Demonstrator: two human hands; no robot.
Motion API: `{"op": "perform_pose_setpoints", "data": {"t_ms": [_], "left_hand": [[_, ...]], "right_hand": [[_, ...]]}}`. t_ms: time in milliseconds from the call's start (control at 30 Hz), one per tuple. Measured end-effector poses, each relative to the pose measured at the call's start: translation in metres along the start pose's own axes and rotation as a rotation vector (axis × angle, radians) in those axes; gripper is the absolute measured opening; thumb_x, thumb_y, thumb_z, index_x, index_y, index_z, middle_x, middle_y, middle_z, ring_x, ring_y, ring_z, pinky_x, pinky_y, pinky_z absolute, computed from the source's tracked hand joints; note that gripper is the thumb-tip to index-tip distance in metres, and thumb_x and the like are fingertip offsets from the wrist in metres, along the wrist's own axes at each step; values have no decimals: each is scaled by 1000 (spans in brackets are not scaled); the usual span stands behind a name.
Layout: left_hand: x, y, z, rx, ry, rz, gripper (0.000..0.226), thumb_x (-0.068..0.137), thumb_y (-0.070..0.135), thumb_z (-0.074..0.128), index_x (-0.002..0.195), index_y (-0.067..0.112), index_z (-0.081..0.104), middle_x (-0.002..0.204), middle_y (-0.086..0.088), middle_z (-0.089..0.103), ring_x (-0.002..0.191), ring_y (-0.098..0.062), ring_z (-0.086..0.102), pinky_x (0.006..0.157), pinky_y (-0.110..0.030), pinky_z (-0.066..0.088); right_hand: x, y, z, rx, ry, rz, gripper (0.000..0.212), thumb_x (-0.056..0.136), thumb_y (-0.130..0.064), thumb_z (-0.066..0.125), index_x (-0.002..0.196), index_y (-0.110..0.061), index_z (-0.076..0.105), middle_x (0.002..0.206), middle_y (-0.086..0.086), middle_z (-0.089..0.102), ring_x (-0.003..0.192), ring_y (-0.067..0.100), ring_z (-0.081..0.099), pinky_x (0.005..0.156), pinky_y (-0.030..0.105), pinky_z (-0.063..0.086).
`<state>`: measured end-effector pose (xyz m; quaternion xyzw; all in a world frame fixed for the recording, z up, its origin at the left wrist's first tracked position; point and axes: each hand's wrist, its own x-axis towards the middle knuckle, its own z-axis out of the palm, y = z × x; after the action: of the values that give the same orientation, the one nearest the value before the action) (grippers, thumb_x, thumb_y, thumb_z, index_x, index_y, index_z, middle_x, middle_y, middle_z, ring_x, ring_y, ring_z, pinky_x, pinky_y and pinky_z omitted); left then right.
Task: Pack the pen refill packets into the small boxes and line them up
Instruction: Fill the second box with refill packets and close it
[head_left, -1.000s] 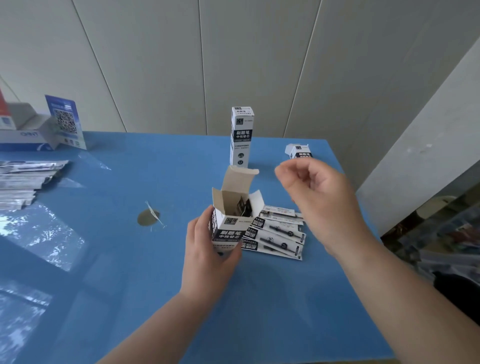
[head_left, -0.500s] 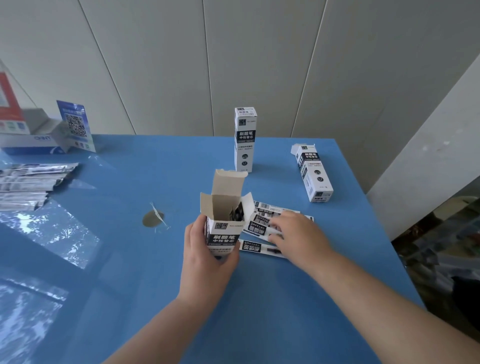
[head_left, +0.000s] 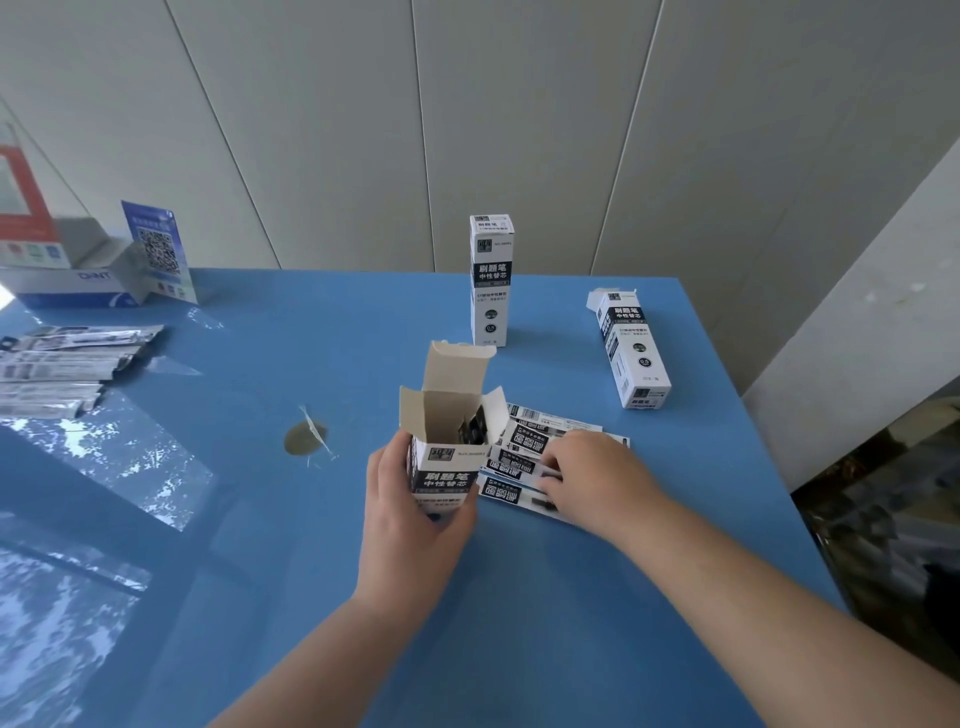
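Note:
My left hand (head_left: 410, 514) grips an upright white-and-black small box (head_left: 449, 457) with its top flaps open; dark packet ends show inside it. Just right of the box lies a fanned pile of pen refill packets (head_left: 519, 449) on the blue table (head_left: 519, 597). My right hand (head_left: 592, 475) rests on that pile, its fingers curled onto the packets. A closed box (head_left: 491, 280) stands upright farther back. Another box (head_left: 631, 348) lies flat at the right with one end flap open.
More refill packets (head_left: 62, 369) lie in a stack at the table's left edge. A blue-and-white carton (head_left: 67, 286) and a QR-code card (head_left: 158, 249) stand at the back left. A brown spot (head_left: 305, 439) marks the tabletop. The table's right edge drops beside a white wall.
My right hand came down from above the table onto the packet pile. The left hand kept hold of the open box. The camera view shifted slightly.

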<state>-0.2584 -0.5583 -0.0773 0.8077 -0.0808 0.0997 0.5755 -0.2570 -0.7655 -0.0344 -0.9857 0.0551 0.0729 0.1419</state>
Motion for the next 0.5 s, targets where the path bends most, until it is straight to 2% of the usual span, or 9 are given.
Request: {"op": "perform_pose_setpoints", "data": {"t_ms": [67, 133, 200, 300, 433, 500], "left_hand": [[1, 0, 0, 1, 6, 6, 68, 77, 25, 83, 135, 19, 48, 114, 23, 45, 111, -6, 55, 85, -43, 58], [1, 0, 0, 8, 9, 9, 68, 77, 32, 81, 134, 19, 48, 114, 22, 46, 111, -5, 55, 85, -35, 58], [2, -1, 0, 1, 17, 13, 69, 76, 33, 81, 135, 21, 47, 115, 23, 46, 112, -4, 54, 81, -21, 55], [2, -1, 0, -28, 21, 24, 68, 78, 26, 83, 134, 27, 46, 114, 27, 46, 112, -3, 54, 76, -9, 50], [3, -3, 1, -41, 16, 27, 69, 77, 29, 82, 135, 29, 45, 115, 28, 45, 112, -2, 54, 76, -8, 50], [3, -5, 2, -62, 14, 22, 69, 77, 29, 81, 135, 27, 45, 115, 25, 46, 112, -5, 55, 75, -7, 49]], "right_hand": [[2, 2, -4, 63, -26, 35, 30, 86, -20, 55, 62, -14, 36, 62, 1, 43, 58, 20, 39, 50, 33, 28], [4, 3, -10, 122, -36, 60, 33, 85, -23, 55, 63, -16, 32, 61, 3, 39, 55, 20, 34, 50, 33, 25], [6, 5, -15, 169, -43, 71, 31, 84, -26, 57, 63, -17, 35, 61, 3, 42, 55, 21, 36, 51, 33, 28], [9, 11, -21, 179, -53, 72, 28, 89, -31, 55, 70, -12, 46, 67, 5, 56, 60, 25, 49, 53, 36, 39], [13, 17, -23, 207, -78, 90, 30, 94, -30, 52, 70, -16, 42, 65, 1, 50, 56, 17, 42, 50, 32, 30], [14, 19, -23, 207, -78, 104, 28, 93, -30, 53, 71, -14, 46, 63, 0, 52, 55, 16, 44, 49, 31, 31]]}}
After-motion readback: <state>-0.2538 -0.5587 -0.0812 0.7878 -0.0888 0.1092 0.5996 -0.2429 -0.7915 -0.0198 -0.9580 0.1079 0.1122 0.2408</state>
